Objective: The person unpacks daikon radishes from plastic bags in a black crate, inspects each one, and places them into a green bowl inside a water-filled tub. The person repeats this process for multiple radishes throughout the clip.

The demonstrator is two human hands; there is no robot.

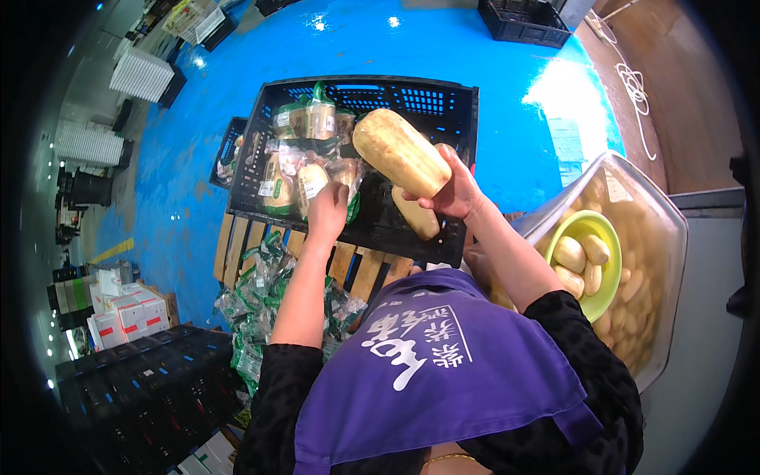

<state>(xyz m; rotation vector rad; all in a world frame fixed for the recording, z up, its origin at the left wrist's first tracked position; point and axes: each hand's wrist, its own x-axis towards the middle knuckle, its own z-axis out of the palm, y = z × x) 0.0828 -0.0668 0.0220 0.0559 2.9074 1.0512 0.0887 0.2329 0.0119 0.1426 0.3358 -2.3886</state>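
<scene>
My right hand (455, 188) is wrapped round the lower end of a thick, pale-yellow root vegetable (400, 150), much like a lotus root segment. It is tilted, held above the right side of a black plastic crate (364, 229). Under it, a second bare root vegetable (415, 214) lies in the crate. My left hand (328, 207) is closed at a labelled, clear-bagged root vegetable (312, 180) in the crate's near left part; its fingertips are partly hidden. Several more bagged ones (320, 119) with green-printed wrapping fill the crate's left side.
The crate stands by a wooden pallet (342, 261). A heap of green-and-clear bags (257, 301) lies near left. At right, a large tub (673, 269) of murky water holds many roots and a lime-green basin (617, 261). Black crates (150, 388) are stacked lower left.
</scene>
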